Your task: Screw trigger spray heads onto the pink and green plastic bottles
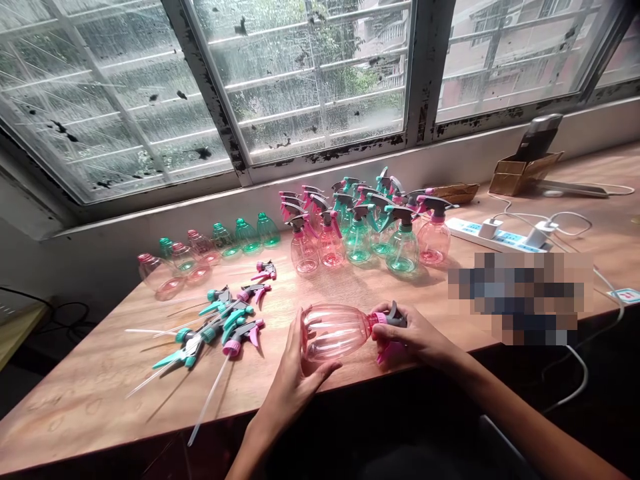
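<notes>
A clear pink spray bottle [336, 331] is held on its side above the table's front edge, its neck pointing right. My left hand [295, 377] cups the bottle's base, thumb along the underside. At the neck, my right hand [417, 335] is closed around the grey and pink trigger sprayer [395, 317], which sits on the bottle's mouth. To the left lies a loose pile of trigger sprayers, among them a pink-collared one [243, 337] and a teal one [187, 343], with thin white tubes.
Bottles without sprayers, such as a green one [247, 237], stand at the back left. Several bottles with sprayers, including a green one [401, 247], are grouped at the back centre. Rightward are a power strip [467, 231] with cables and a cardboard box [510, 175]. Windows line the wall.
</notes>
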Available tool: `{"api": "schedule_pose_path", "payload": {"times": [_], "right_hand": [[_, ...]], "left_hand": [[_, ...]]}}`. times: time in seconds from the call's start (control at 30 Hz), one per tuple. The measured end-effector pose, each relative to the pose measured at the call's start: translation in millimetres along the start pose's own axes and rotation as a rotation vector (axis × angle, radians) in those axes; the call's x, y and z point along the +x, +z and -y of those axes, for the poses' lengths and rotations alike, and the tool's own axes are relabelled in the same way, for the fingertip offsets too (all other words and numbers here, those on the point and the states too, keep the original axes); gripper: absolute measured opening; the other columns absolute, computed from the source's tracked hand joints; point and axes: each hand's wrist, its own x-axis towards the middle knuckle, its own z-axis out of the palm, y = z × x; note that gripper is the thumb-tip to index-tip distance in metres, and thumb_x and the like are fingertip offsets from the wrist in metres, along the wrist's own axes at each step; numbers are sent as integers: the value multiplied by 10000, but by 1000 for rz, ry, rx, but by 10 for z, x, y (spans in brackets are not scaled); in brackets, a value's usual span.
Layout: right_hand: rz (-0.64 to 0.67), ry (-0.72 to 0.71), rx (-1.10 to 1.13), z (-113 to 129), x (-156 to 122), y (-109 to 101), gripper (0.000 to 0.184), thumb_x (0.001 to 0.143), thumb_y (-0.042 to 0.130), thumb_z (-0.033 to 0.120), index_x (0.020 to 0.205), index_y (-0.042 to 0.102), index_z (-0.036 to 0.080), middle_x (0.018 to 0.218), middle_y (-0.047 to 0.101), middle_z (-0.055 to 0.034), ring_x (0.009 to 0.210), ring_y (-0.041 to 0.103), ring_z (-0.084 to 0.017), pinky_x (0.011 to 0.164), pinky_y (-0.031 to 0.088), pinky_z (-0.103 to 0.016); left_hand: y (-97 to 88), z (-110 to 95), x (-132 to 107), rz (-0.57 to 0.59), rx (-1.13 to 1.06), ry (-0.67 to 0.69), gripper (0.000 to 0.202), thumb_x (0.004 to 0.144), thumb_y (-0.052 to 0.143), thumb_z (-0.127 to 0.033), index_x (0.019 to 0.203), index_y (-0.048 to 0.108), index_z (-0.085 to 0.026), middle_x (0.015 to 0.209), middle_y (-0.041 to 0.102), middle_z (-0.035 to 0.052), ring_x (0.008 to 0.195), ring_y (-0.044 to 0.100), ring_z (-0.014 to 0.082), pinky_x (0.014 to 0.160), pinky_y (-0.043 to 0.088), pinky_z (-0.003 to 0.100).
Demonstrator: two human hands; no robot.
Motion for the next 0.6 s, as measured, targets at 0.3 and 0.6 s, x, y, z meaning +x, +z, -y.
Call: {"api": "schedule_pose_path", "payload": {"times": [0.3, 0.6], "right_hand": [[9, 13, -40, -8, -1, -2, 379, 779, 847, 394, 974, 606, 177, 765, 738, -16, 630, 717, -195, 619, 592, -321], [33, 14, -61, 15, -4, 10, 377, 784, 847, 389, 975, 609, 167, 768, 734, -17, 629, 709, -184, 619, 586, -311]], "left_hand": [[0, 53, -5, -4, 28, 55, 947, 956, 649, -314, 1581, -51, -438, 1643, 227, 90, 1384, 465, 316, 1153, 386, 558], [-14, -20, 13, -12, 53, 26, 924, 921, 702, -356, 1591, 66, -386, 1638, 231, 110, 1432, 399, 340, 1150, 404, 523]]}}
